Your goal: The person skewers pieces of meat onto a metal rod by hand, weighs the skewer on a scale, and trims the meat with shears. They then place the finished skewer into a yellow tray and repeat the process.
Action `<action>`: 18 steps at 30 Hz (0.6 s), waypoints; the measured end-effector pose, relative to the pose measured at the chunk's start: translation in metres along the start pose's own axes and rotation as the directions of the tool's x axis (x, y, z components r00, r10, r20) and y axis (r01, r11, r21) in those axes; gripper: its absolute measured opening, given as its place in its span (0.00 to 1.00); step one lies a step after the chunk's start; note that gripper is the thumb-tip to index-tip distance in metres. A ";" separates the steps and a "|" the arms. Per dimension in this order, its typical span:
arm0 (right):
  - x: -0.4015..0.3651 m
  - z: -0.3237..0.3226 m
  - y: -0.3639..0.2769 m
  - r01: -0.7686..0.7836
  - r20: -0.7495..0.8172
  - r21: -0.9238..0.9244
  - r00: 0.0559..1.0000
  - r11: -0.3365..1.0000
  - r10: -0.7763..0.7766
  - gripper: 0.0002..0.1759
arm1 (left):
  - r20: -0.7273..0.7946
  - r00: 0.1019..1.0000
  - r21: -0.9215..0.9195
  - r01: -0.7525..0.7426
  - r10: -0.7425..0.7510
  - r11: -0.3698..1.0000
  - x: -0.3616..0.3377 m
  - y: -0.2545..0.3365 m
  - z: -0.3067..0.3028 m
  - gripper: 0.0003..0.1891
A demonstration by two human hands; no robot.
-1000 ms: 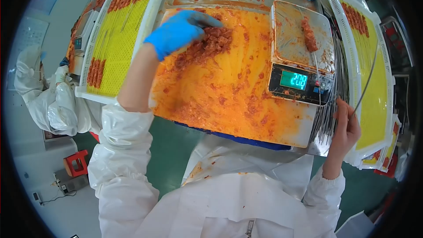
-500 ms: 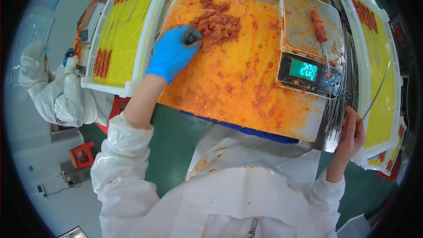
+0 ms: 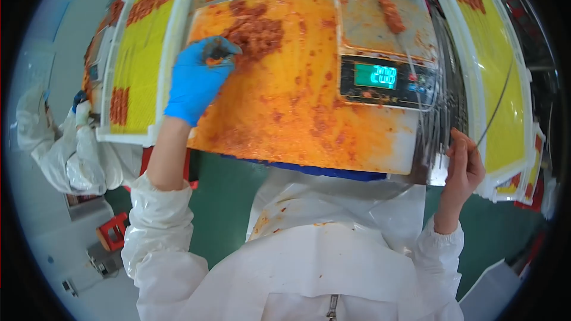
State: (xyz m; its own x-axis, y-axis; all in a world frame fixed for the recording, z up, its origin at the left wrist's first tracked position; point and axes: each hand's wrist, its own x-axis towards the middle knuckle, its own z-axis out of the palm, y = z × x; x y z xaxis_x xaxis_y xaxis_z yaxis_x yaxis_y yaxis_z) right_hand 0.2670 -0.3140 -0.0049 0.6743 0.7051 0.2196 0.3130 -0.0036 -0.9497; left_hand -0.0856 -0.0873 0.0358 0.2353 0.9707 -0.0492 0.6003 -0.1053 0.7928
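My left hand (image 3: 202, 77), in a blue glove, is closed with curled fingers at the near left edge of a pile of minced meat (image 3: 262, 34). Dark fingertips with reddish bits show in its curl; I cannot tell what they hold. The pile lies on an orange-smeared cutting board (image 3: 285, 125). My bare right hand (image 3: 464, 163) pinches a thin metal skewer (image 3: 498, 104) that points up and right over a yellow-lined tray. Left of that hand is a digital scale (image 3: 383, 24) with a lit display. One meat skewer (image 3: 390, 10) lies on its pan.
White-framed trays with yellow mesh, the left tray (image 3: 143, 53) and the right tray (image 3: 505, 95), hold rows of meat skewers. Loose metal skewers (image 3: 443, 125) lie right of the scale. At far left, a person in white (image 3: 77, 148) works beside another scale.
The view has shifted, so the board, scale and trays sit further left. My left hand has turned slightly, showing more of its curled fingers. My right hand still holds the skewer.
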 end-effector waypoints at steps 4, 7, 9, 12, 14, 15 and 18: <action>0.006 -0.007 -0.008 -0.102 0.050 0.006 0.994 0.995 0.101 0.10 | -0.092 0.954 0.026 -0.284 0.285 0.958 0.013 0.039 0.010 0.08; 0.008 -0.004 -0.001 0.051 0.009 0.036 0.999 0.998 -0.051 0.10 | -0.079 0.991 0.189 -0.088 0.105 0.978 0.009 0.018 -0.004 0.08; 0.005 -0.007 0.004 0.017 0.013 0.023 1.000 1.000 -0.017 0.10 | -0.037 0.994 0.262 -0.094 0.107 0.961 -0.001 0.002 0.005 0.08; 0.004 -0.005 0.006 -0.121 0.066 0.012 0.991 0.993 0.119 0.10 | -0.013 0.973 0.286 -0.216 0.229 0.933 -0.020 -0.018 0.020 0.09; -0.001 0.003 0.006 -0.109 0.061 0.051 0.992 0.993 0.106 0.10 | 0.000 0.979 0.313 -0.193 0.203 0.930 -0.020 -0.017 0.029 0.09; -0.002 0.002 -0.001 -0.074 0.101 -0.004 0.992 0.997 0.074 0.10 | 0.009 0.973 0.304 -0.223 0.232 0.926 -0.022 -0.015 0.033 0.09; -0.002 -0.005 -0.002 0.020 0.132 0.010 0.991 1.000 -0.021 0.10 | -0.021 0.917 0.193 -0.388 0.399 0.901 -0.010 0.015 0.030 0.10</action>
State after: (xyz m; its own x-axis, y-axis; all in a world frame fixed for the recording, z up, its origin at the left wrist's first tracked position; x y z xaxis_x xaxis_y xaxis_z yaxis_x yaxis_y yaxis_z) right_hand 0.2689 -0.3187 -0.0024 0.5730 0.7927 0.2080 0.3195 0.0176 -0.9474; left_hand -0.0561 -0.1051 0.0300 0.4394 0.8522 0.2841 0.5974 -0.5134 0.6160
